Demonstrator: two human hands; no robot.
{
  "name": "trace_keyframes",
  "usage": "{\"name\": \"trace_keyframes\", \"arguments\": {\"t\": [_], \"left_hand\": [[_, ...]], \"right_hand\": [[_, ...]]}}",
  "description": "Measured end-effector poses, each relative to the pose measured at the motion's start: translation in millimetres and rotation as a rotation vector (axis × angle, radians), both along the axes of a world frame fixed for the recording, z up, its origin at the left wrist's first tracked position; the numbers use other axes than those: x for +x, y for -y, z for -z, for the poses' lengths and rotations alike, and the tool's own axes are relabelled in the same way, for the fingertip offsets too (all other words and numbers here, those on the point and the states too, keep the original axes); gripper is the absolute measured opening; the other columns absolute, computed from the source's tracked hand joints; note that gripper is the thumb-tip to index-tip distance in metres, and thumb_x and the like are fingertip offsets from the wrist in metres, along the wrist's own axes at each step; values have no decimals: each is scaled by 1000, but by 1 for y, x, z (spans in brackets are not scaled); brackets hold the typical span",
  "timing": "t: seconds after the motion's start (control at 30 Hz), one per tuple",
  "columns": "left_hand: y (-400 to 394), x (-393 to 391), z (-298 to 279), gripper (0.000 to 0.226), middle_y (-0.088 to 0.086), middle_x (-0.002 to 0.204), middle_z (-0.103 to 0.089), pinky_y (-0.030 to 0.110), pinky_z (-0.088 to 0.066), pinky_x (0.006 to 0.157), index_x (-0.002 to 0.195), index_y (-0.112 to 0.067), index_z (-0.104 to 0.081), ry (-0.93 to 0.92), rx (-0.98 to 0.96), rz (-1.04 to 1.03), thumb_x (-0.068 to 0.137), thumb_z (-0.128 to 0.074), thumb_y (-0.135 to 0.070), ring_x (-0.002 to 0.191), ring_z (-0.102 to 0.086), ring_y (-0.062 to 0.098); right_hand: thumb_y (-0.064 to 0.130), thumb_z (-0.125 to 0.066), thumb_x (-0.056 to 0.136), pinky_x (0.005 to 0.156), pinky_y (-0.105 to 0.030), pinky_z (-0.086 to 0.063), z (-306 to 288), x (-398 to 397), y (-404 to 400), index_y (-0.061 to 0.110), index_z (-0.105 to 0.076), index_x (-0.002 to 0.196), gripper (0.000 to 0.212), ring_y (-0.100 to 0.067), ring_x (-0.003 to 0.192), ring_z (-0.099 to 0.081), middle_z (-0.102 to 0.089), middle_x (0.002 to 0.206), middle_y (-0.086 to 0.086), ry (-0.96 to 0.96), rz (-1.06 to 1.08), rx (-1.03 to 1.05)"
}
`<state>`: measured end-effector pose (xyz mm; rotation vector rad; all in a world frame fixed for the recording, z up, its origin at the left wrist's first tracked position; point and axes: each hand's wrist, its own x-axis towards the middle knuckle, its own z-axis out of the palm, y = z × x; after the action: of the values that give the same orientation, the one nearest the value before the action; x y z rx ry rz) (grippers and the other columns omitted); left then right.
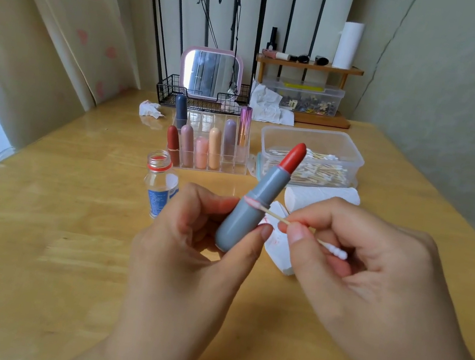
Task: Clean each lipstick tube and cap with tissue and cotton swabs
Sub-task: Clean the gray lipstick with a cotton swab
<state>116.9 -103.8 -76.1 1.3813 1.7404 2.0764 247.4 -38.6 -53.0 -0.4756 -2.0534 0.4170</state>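
left hand (190,234) gripping grey lipstick tube (251,210) tilted above the table (36,225), right hand (358,255) pinching cotton swab (274,214) against its seam, risking a slip into the exposed red bullet (294,156) from too hard a push.

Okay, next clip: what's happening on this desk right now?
A person is cleaning an open gray lipstick. The left hand holds the tube tilted, red stick up. The right hand pinches a cotton swab and presses its pink-stained tip into the groove around the tube's middle. A red-smeared tissue lies on the table behind the hands. Further back stand an organizer with capped lipsticks, a box of swabs and a small open bottle.
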Motion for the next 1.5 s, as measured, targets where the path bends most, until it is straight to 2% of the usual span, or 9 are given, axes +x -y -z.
{"name": "trace_keyframes", "arguments": {"t": [0.13, 0.53, 0.73, 0.8, 0.93, 1.1, 1.27, 1.37, 1.5], "left_hand": [[0, 1, 1, 25, -20, 76, -70, 14, -50, 63, 79, -39, -58, -11, 2, 1, 59, -72, -44, 66, -66, 3], [0, 2, 1, 27, -20, 76, -69, 15, -51, 62, 80, -37, -58, -3, -5, -4, 59, -72, -44, 65, -66, 2], [3, 1, -6, 28, -9, 71, -71, 26, -54, 56, 78, -35, -61, 122, -18, 55, 57, -78, -41, 58, -65, 13], [2, 2, -9, 33, -3, 67, -71, 22, -51, 52, 75, -23, -61, 200, -15, 110, 57, -89, -30, 53, -63, 14], [-1, 5, -10, 27, 9, 60, -67, 19, -48, 46, 78, -9, -59, 346, -7, 291, 62, -81, -10, 46, -60, 14], [-2, -1, -7, 30, 15, 72, -70, 22, -48, 49, 84, 0, -63, 473, -24, 475, 62, -79, -10, 48, -60, 19], [0, -3, -8, 12, 17, 76, -70, 21, -49, 49, 78, -12, -72, 572, -15, 634, 67, -75, -14, 50, -59, 18], [1, -1, -9, 14, 16, 77, -68, 21, -49, 50, 84, -10, -73, 613, -29, 744, 77, -64, -18, 52, -58, 16], [-7, -1, 0, 20, 7, 69, -56, 27, -49, 54, 88, -9, -72, 762, -40, 861, 88, -61, -25, 50, -47, 13]], "right_hand": [[22, -54, 78, 50, 0, -26, -2, 4, -2, 19, -57, 65, 13, 2, 45, -36, -38, 50, 5, -25, -26, -26], [23, -54, 76, 46, -8, -26, -4, 5, -2, 17, -55, 61, 16, -9, 43, -34, -37, 47, -1, 15, -10, -6], [25, -53, 78, 46, -8, -26, -4, 7, -6, 19, -57, 63, 16, -11, 43, -32, -38, 47, -2, 11, -36, -54], [27, -54, 80, 46, -9, -27, -2, 6, -7, 20, -61, 68, 16, -9, 44, -34, -45, 48, -3, -3, -59, -99], [31, -54, 83, 45, -14, -31, 0, 4, -10, 24, -62, 78, 12, -12, 46, -39, -49, 51, -4, -4, -94, -145], [34, -54, 76, 47, -11, -31, -2, 9, -17, 21, -63, 77, 16, -7, 45, -33, -43, 53, -9, -48, -107, -239], [37, -55, 74, 46, -16, -38, -2, 10, -22, 22, -67, 77, 19, -21, 50, -40, -45, 59, -19, -77, -151, -354], [38, -56, 73, 47, -17, -42, -3, 10, -22, 24, -67, 75, 18, -10, 50, -43, -54, 65, -18, -105, -183, -403], [35, -56, 76, 45, -9, -33, -2, 8, -18, 20, -67, 77, 19, -3, 45, -36, -41, 54, -15, -98, -239, -404]]}}
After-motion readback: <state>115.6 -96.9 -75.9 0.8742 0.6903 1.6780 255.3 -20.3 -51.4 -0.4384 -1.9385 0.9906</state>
